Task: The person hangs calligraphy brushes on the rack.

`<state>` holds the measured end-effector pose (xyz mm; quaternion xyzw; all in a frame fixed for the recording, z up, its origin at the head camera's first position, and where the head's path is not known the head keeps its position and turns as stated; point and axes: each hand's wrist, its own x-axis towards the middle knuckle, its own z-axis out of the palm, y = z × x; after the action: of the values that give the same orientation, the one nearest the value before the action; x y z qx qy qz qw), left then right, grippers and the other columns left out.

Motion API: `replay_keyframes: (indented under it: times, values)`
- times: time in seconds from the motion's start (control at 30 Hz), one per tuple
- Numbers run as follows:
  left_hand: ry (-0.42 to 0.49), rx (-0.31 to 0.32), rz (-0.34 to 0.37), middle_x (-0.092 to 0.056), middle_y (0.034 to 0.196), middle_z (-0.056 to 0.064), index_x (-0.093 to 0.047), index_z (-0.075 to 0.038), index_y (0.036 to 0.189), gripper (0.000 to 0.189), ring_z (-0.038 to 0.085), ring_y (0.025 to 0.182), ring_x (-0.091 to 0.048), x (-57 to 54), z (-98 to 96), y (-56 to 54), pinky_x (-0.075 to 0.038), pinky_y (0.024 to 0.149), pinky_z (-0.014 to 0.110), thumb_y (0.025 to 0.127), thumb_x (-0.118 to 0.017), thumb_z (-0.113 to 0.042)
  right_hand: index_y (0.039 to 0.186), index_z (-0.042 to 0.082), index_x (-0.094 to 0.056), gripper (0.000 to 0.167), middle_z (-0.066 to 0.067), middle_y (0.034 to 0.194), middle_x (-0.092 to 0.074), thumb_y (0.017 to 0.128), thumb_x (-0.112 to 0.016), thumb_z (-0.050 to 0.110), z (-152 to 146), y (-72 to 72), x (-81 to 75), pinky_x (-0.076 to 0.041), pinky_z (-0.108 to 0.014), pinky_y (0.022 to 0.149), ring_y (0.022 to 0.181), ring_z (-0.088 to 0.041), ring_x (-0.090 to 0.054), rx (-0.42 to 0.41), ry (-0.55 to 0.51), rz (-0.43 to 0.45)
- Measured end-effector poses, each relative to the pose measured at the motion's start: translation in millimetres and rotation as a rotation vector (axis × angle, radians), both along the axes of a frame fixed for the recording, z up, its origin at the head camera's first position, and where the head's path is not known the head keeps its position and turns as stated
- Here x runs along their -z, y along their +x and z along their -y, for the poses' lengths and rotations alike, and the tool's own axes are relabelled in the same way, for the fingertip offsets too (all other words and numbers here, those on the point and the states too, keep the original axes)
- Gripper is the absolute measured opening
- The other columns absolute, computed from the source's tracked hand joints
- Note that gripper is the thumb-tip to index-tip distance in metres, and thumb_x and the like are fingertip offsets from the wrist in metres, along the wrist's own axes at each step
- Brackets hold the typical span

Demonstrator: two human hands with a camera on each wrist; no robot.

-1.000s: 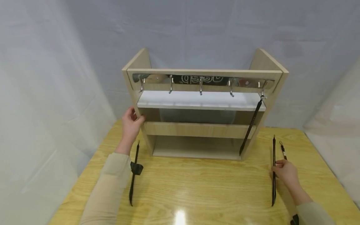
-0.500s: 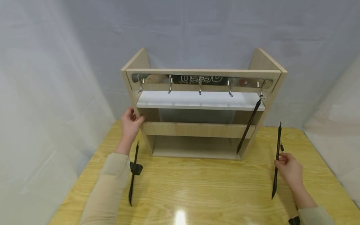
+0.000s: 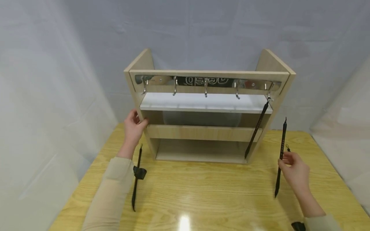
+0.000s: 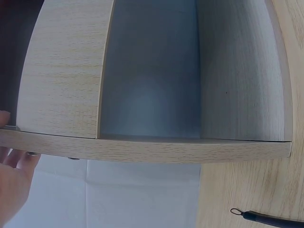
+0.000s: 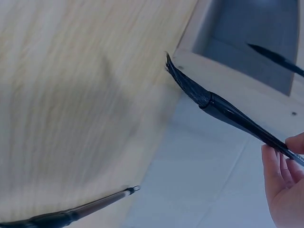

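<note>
Held brush [image 3: 281,150] bore marks [image 3: 282,144] too small for me to read. My right hand [image 3: 297,175] hid most of the second brush [image 3: 288,148]; right wrist view lost its loopless end. Left wrist view's edge cut my left hand [image 4: 12,187].

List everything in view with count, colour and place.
Table: one, yellowish wood, beneath.
Shelf unit: one, pale wood, on table.
Hook rail: one, silver, five-hooked, unit's front.
Hanging brush: one, black, right-end hook.
Held brush: one, black, right hand.
Left brush: one, black, on table.
Right brush: one, dark, on table.
Sheeting: count unclear, whitish, behind.
Sleeves: two, beige, head view's bottom.
Wrist pieces: two, black, by sleeves.
Left hand: one, gripping unit's side.
Right hand: one, gripping held brush.
</note>
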<state>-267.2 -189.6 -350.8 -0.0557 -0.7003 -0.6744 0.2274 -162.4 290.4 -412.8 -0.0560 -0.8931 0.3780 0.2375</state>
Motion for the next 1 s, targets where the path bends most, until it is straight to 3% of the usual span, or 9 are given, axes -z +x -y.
replay_keyframes:
  times: [0.2, 0.53, 0.73, 0.9, 1.0]
  values:
    - [-0.011, -0.002, 0.001, -0.047, 0.121, 0.021, -0.044, 0.008, 0.119, 0.043, 0.030, 0.111, -0.047, 0.0, -0.7, 0.6, -0.042, 0.091, 0.036, 0.077, -0.053, 0.013, 0.105, -0.009, -0.054, 0.029, -0.026, 0.093, -0.059, 0.079, -0.059, 0.002, 13, 4.7, -7.8, -0.040, -0.004, 0.049, 0.068, 0.021, -0.038, -0.013, -0.004, -0.032]
    - [-0.013, -0.003, 0.014, -0.046, 0.123, 0.021, -0.043, 0.008, 0.120, 0.044, 0.035, 0.113, -0.044, -1.5, -0.4, 0.9, -0.041, 0.091, 0.037, 0.077, -0.054, 0.012, 0.100, -0.009, -0.055, 0.026, -0.021, 0.086, -0.060, 0.075, -0.060, -0.007, 37, 13.6, -20.7, -0.040, 0.000, 0.059, 0.072, 0.017, -0.043, -0.060, -0.040, -0.172]
    - [-0.020, -0.004, 0.016, -0.046, 0.123, 0.019, -0.043, 0.007, 0.121, 0.045, 0.031, 0.113, -0.046, -1.1, -0.5, 1.2, -0.042, 0.091, 0.037, 0.077, -0.054, 0.012, 0.097, -0.008, -0.056, 0.026, -0.018, 0.081, -0.061, 0.072, -0.061, -0.011, 49, 16.9, -27.2, -0.040, 0.000, 0.059, 0.074, 0.016, -0.045, -0.100, -0.001, -0.264]
    - [-0.018, 0.002, 0.014, -0.045, 0.125, 0.020, -0.042, 0.007, 0.121, 0.046, 0.032, 0.114, -0.044, -0.8, 0.1, 1.0, -0.041, 0.092, 0.038, 0.077, -0.054, 0.012, 0.097, -0.008, -0.056, 0.023, -0.017, 0.081, -0.059, 0.074, -0.060, -0.008, 56, 13.1, -28.9, -0.043, -0.003, 0.058, 0.074, -0.001, -0.053, -0.159, 0.009, -0.311]
    - [-0.020, 0.001, 0.015, -0.045, 0.124, 0.020, -0.042, 0.008, 0.121, 0.045, 0.032, 0.113, -0.045, -1.4, 0.0, 1.2, -0.041, 0.091, 0.037, 0.077, -0.054, 0.012, 0.098, -0.006, -0.057, 0.023, -0.013, 0.082, -0.059, 0.076, -0.061, -0.003, 58, 7.0, -25.5, -0.047, -0.008, 0.057, 0.075, -0.012, -0.057, -0.221, -0.043, -0.333]
